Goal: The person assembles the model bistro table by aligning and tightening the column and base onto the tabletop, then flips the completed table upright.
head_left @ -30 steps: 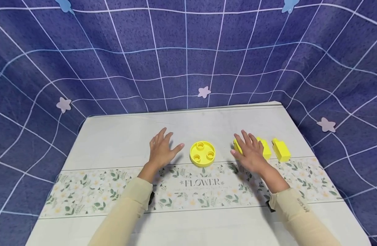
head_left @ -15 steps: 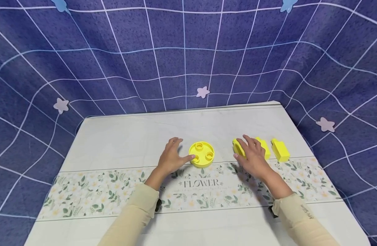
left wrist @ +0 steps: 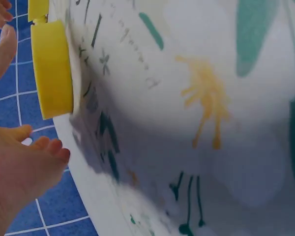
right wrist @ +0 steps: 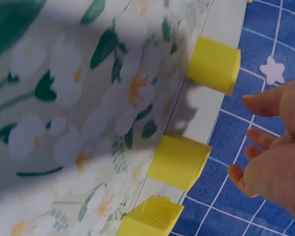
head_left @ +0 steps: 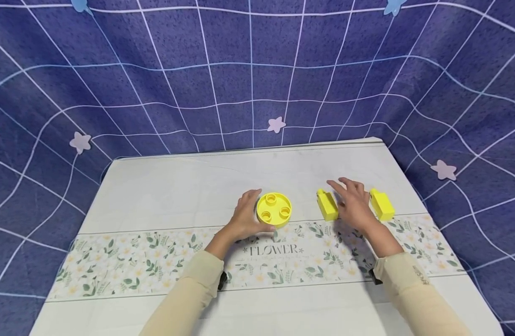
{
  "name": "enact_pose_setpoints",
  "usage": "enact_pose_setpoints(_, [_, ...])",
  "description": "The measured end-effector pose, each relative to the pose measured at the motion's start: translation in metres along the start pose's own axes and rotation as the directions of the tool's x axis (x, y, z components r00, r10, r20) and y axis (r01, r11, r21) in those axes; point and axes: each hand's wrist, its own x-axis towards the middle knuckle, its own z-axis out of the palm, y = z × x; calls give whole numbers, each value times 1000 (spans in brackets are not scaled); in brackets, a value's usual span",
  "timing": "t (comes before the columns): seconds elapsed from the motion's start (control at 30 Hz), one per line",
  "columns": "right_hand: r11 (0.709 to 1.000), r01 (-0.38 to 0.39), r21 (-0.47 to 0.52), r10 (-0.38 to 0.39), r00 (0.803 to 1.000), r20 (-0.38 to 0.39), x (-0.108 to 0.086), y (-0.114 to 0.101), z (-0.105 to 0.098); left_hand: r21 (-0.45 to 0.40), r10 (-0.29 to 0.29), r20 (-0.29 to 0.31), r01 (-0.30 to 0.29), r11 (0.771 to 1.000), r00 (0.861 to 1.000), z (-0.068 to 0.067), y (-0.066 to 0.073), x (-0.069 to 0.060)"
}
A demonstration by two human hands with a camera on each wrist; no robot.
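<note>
In the head view a round yellow piece point(head_left: 274, 215) with three raised rings lies mid-table. My left hand point(head_left: 243, 220) curves beside its left edge, thumb near the front rim; the left wrist view shows a gap between the hand point(left wrist: 24, 172) and the piece's side point(left wrist: 53, 71). My right hand point(head_left: 356, 211) hovers with loosely bent fingers between two yellow blocks, one on its left point(head_left: 328, 206) and one on its right point(head_left: 382, 206), hiding a third. The right wrist view shows three blocks, including a middle one point(right wrist: 179, 162), and nothing held in the right hand point(right wrist: 278, 147).
The table has a white cover point(head_left: 165, 186) with a printed floral band point(head_left: 127, 263) across it. Behind and at both sides hangs a blue gridded cloth point(head_left: 232, 84) with star shapes.
My left hand has moved right, up to the round piece, and its thumb has gone to the front rim. My right hand has shifted slightly right, uncovering the leftmost block and covering the middle one.
</note>
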Motion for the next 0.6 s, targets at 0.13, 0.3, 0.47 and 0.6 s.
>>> enact_pose_setpoints(0.13, [998,0,-64,2,999,38,2,6,0,-78,14,25,-12,997,1000,7,-2,3])
enact_pose_setpoints(0.3, [989,-14,-144,30,993,110,5,7,2,-90,10,19,-8,996,1000,15,-5,7])
enact_pose_setpoints(0.47, [980,-5,-200,38,986,160,8,9,6,-92,-8,-7,7,996,1000,18,-7,10])
enact_pose_setpoints(0.6, [979,12,-205,29,980,195,8,11,10,-85,-16,-14,15,996,1000,20,-9,13])
